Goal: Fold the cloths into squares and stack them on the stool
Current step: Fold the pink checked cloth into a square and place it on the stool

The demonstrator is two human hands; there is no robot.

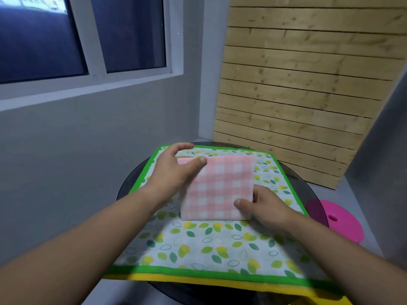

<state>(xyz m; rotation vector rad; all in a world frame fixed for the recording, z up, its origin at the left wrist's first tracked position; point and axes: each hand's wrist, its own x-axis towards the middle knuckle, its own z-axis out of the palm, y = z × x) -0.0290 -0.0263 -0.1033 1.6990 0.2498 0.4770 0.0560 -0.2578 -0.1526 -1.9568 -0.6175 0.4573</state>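
Observation:
A pink-and-white checked cloth [220, 186], folded into a rough square, lies on a larger white cloth with a green border and a leaf print [209, 245]. My left hand [174, 170] grips the checked cloth's far left corner, thumb on top. At the near right corner, my right hand [264, 203] pinches the same cloth, again with the thumb on top. A yellow cloth edge [198, 280] shows under the leaf-print cloth at the front. The pink stool [339, 221] stands low at the right, partly seen through the table's glass.
The cloths rest on a round dark glass table [301, 181]. A grey wall with a window is at the left. A slatted wooden panel [297, 95] leans at the back right. A grey upright surface rises at the far right.

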